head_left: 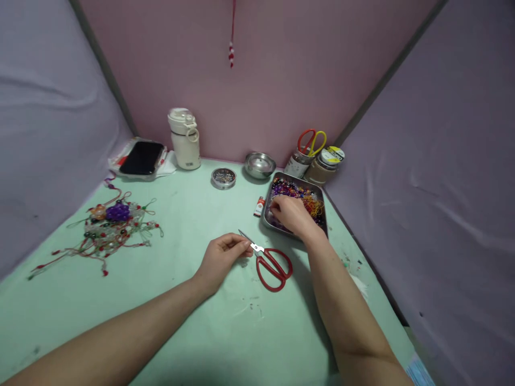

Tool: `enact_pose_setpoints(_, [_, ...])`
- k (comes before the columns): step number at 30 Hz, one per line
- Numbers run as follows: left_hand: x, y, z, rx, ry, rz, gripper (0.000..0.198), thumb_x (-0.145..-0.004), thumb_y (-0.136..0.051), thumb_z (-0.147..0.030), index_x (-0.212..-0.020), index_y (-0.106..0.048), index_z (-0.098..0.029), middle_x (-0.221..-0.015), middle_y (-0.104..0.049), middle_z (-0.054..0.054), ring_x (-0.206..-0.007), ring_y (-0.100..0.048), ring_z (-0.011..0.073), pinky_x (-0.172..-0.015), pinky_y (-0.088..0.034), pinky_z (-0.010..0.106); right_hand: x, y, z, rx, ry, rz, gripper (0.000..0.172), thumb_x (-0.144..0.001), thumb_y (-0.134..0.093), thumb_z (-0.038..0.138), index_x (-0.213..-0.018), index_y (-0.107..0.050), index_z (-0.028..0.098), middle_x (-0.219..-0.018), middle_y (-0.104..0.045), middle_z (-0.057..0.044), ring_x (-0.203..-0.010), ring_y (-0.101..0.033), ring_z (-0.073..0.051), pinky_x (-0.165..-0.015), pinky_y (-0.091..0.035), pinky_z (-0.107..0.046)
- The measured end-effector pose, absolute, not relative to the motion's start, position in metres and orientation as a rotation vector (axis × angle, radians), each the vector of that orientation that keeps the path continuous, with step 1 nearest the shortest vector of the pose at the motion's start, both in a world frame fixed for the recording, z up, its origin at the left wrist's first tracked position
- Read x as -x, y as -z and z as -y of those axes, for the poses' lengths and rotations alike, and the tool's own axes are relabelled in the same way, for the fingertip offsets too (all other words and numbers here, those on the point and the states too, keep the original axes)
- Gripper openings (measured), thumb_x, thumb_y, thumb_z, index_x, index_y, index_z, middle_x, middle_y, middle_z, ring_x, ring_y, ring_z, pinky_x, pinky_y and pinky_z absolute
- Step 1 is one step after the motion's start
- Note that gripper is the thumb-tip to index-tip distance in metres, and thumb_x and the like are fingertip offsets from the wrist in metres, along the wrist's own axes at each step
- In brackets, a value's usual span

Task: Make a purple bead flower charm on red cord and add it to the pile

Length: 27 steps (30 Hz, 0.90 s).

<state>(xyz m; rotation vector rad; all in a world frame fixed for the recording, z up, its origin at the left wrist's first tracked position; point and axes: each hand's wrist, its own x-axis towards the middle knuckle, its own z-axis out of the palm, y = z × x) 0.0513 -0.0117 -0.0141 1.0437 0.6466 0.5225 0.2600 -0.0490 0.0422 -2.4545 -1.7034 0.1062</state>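
Note:
My left hand (226, 258) rests at the middle of the table, thumb and fingers pressed together. Whatever they pinch is too small to make out. Just right of the fingertips lies a pair of scissors (274, 271) with red handles, its blades partly behind the fingers. My right hand (290, 212) reaches over a metal tray (277, 229) of loose beads, fingers curled down among them. Its fingertips are hidden, so I cannot see what they grip. Purple, dark and orange beads (287, 187) and a tangle of yellow cord (313, 205) show around that hand.
A lighter (259, 206) lies left of the tray. Behind are a round case (223, 178), a steel bowl (260, 165), a jar (298, 163) holding scissors, and a lidded jar (325, 165). Beaded strings (116, 225), a phone (142, 158) and a bottle (185, 140) stand leftward.

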Motion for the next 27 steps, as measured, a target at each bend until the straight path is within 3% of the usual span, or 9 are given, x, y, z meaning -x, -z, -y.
enact_pose_setpoints(5, [-0.052,0.01,0.012,-0.945,-0.505,-0.626,0.024,-0.069,-0.079,-0.034,-0.073,-0.068,-0.013,-0.073,-0.07,0.005,-0.07,-0.065,0.0137,-0.076,-0.054,0.029,-0.245,-0.049,0.053,1.839,-0.524,1.549,0.009,-0.079,-0.058,0.02,-0.082,-0.066,0.018,-0.076,-0.068,-0.001,-0.068,-0.057,-0.013,-0.066,-0.039,-0.026])
enact_pose_setpoints(8, [-0.05,0.007,0.009,-0.894,-0.492,-0.613,0.023,-0.07,-0.078,-0.033,-0.073,-0.068,-0.013,-0.071,-0.068,0.003,-0.069,-0.065,0.013,-0.076,-0.055,0.029,-0.233,-0.044,0.051,1.555,-0.893,1.381,0.01,-0.076,-0.066,0.026,-0.081,-0.068,0.018,-0.076,-0.067,-0.001,-0.069,-0.057,-0.013,-0.066,-0.042,-0.026])
enact_pose_setpoints(13, [-0.048,-0.008,0.003,-0.858,-0.491,-0.6,0.021,-0.072,-0.077,-0.031,-0.077,-0.067,-0.013,-0.073,-0.067,0.003,-0.07,-0.065,0.0125,-0.078,-0.054,0.027,-0.222,-0.034,0.045,1.318,-1.157,1.029,0.014,-0.071,-0.074,0.027,-0.081,-0.069,0.018,-0.08,-0.071,-0.002,-0.07,-0.059,-0.011,-0.068,-0.044,-0.027])
enact_pose_setpoints(27, [-0.062,-0.06,-0.022,-0.978,-0.345,-0.575,0.021,-0.07,-0.076,-0.029,-0.075,-0.064,-0.013,-0.074,-0.066,0.003,-0.064,-0.063,0.0107,-0.075,-0.052,0.03,-0.222,-0.041,0.042,1.056,-1.227,0.737,0.024,-0.065,-0.083,0.031,-0.077,-0.066,0.018,-0.075,-0.066,0.003,-0.063,-0.057,-0.007,-0.06,-0.044,-0.02])
